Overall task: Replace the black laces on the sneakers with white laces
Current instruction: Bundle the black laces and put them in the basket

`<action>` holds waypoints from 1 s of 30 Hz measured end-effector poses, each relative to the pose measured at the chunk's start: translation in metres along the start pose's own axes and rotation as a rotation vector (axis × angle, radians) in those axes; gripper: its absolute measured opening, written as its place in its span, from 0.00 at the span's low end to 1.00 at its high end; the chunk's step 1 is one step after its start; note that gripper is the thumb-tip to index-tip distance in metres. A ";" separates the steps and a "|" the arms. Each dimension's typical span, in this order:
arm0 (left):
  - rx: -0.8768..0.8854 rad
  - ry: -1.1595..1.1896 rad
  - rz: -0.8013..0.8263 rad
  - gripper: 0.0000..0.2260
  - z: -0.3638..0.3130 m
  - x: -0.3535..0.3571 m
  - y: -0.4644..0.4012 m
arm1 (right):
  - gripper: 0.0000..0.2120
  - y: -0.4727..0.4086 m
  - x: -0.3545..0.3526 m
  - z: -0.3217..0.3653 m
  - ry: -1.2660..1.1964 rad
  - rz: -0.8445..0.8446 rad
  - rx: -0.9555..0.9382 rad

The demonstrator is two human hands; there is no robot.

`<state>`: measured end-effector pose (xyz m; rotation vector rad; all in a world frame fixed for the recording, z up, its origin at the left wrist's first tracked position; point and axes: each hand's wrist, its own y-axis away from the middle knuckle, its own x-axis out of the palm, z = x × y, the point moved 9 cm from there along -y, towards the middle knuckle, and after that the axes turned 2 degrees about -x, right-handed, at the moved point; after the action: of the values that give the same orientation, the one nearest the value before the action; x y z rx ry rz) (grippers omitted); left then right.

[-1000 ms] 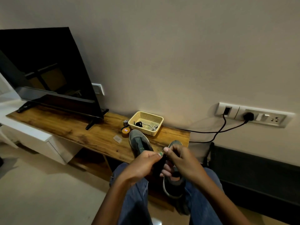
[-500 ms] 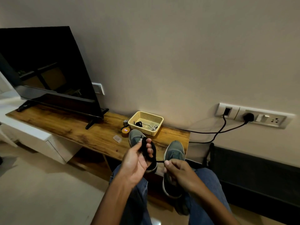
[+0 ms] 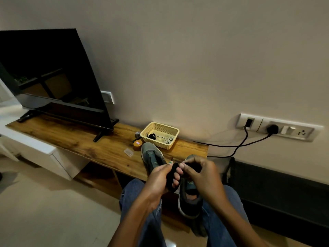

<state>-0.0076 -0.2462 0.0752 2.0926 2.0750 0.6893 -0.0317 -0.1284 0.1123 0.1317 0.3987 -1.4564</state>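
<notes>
1. Head view: the left hand (image 3: 158,177) has a soft black shoelace (image 3: 173,175) wound in loops around its fingers, and the right hand (image 3: 199,172) pinches the lace's loose end just beside the left fingertips; the two hands almost touch.
2. Two grey-green fabric sneakers lie toe-away on the near end of the wooden table (image 3: 74,139): the left sneaker (image 3: 151,154) sits further back, while the right sneaker (image 3: 188,198) overhangs the near edge toward the lap. Neither shows a lace.
3. Judging by its look, the lace is light, limp and easily tangled; holding it by the coil and the stiff tip seems best, since a slack middle would unwind.
4. A cream plastic mesh basket (image 3: 160,126) stands behind the sneakers, holding something white that may be the new laces; I cannot tell.
5. Open table lies to the left toward the black television (image 3: 48,75); the right end stops close beside the sneakers, and black cables (image 3: 238,145) hang there.
</notes>
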 end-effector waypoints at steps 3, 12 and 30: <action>0.000 -0.010 -0.096 0.17 0.005 -0.006 -0.001 | 0.04 0.003 0.003 -0.002 -0.146 0.027 0.058; 0.047 0.108 -0.101 0.19 0.003 -0.002 -0.005 | 0.05 0.006 0.004 -0.011 -0.482 0.004 0.232; 0.156 0.041 -0.140 0.20 -0.003 -0.012 -0.004 | 0.08 0.028 0.028 -0.003 -0.572 0.170 0.364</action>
<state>-0.0117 -0.2586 0.0731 1.9988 2.3406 0.5728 -0.0033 -0.1508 0.0960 0.0341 -0.3383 -1.3179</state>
